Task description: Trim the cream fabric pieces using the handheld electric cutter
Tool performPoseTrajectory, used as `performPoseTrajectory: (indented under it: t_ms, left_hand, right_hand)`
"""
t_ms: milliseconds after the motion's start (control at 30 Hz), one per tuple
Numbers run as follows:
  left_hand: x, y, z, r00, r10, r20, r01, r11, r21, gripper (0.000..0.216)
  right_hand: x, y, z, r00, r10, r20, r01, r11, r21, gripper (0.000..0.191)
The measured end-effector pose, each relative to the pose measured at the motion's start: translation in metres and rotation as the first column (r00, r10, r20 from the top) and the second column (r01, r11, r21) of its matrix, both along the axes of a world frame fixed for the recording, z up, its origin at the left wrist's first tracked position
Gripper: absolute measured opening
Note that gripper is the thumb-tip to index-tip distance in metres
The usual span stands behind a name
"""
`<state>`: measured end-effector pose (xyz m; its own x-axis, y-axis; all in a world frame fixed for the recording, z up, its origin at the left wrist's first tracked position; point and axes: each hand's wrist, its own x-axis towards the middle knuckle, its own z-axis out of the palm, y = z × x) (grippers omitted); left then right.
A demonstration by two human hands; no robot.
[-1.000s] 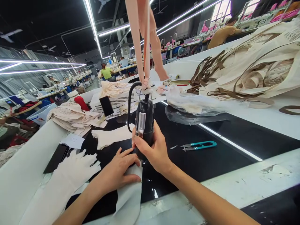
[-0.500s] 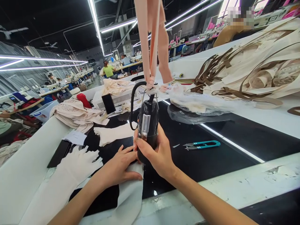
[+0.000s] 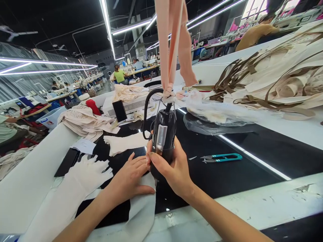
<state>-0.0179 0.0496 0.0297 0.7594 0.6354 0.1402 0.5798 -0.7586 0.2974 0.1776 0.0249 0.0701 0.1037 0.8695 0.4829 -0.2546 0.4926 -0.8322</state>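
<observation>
My right hand (image 3: 174, 164) is wrapped around a black corded handheld power tool (image 3: 164, 134), held upright. Peach fabric strips (image 3: 173, 50) tied near its top run up out of view. My left hand (image 3: 132, 178) lies flat, fingers stretched, on a pale fabric strip (image 3: 142, 211), its fingertips close beside the tool's lower end. The tool's bottom and its contact with the fabric are hidden behind my hands. To the left lie a white fabric piece with a cut, fringed end (image 3: 85, 174) and a smaller cream piece (image 3: 126, 143).
Teal thread snips (image 3: 224, 157) lie on the glossy black tabletop (image 3: 202, 181) at right. Behind are a plastic bag (image 3: 217, 117), a phone-like black slab (image 3: 119, 111) and stacked fabric (image 3: 85, 121). Brown straps and cream cloth (image 3: 290, 77) heap at far right. People work at machines beyond.
The whole scene sits slightly farther right as the camera view turned a little left. Both hands keep nearly the same pose, and the tool stays in my right hand.
</observation>
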Motion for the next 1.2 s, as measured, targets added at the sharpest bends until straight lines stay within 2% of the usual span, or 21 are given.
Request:
performPoseTrajectory:
  t_ms: [33, 100, 167, 300, 367, 500, 600, 733, 867, 1033, 1200]
  left_hand:
    - [-0.003, -0.006, -0.002, 1.0, 0.01, 0.003, -0.01, 0.996, 0.09, 0.061]
    - [-0.008, -0.024, -0.006, 0.998, 0.063, 0.011, -0.064, 0.967, 0.247, 0.029]
    - [-0.012, -0.043, -0.009, 0.992, 0.121, 0.029, -0.123, 0.936, 0.329, 0.004]
    - [-0.016, -0.066, -0.013, 0.992, 0.112, 0.055, -0.124, 0.939, 0.321, 0.015]
    - [-0.02, -0.063, -0.014, 0.995, 0.067, 0.074, -0.087, 0.944, 0.318, 0.022]
    - [-0.034, -0.046, -0.012, 0.994, -0.097, 0.054, 0.077, 0.954, 0.29, 0.035]
    - [-0.042, -0.039, -0.007, 0.99, -0.139, 0.008, 0.132, 0.952, 0.276, 0.039]
    - [-0.039, -0.037, -0.006, 0.996, -0.052, 0.07, 0.031, 0.959, 0.281, 0.045]
    - [-0.029, -0.029, -0.01, 0.993, 0.04, 0.115, -0.067, 0.967, 0.244, 0.037]
    - [-0.021, -0.02, -0.016, 0.992, 0.059, 0.11, -0.079, 0.981, 0.18, 0.031]
    - [-0.026, -0.024, -0.018, 0.987, 0.06, 0.146, -0.089, 0.976, 0.199, 0.03]
  right_hand:
    - [0.001, 0.0, 0.001, 1.0, -0.001, -0.001, 0.001, 1.0, 0.005, 0.03]
    - [0.003, 0.001, 0.002, 1.0, -0.009, -0.007, 0.009, 1.0, 0.015, 0.031]
    - [0.005, 0.002, 0.004, 1.0, -0.012, -0.02, 0.012, 1.0, 0.019, 0.033]
    - [0.004, 0.005, 0.005, 0.999, -0.008, -0.04, 0.009, 1.0, 0.015, 0.037]
    - [0.003, 0.005, 0.006, 0.999, -0.014, -0.037, 0.014, 1.0, 0.017, 0.037]
    - [0.001, 0.005, 0.006, 0.999, -0.013, -0.029, 0.014, 0.999, 0.034, 0.033]
    - [0.001, 0.004, 0.005, 1.0, -0.014, -0.021, 0.015, 0.999, 0.043, 0.03]
    - [0.0, 0.005, 0.003, 1.0, -0.014, -0.01, 0.015, 0.999, 0.044, 0.03]
    - [0.001, 0.004, 0.001, 1.0, -0.001, -0.004, 0.001, 0.999, 0.046, 0.031]
    - [0.007, -0.002, -0.001, 1.0, -0.018, 0.023, 0.016, 0.997, 0.077, 0.023]
    - [0.012, -0.008, -0.003, 1.0, 0.001, -0.028, 0.001, 0.997, 0.083, 0.021]
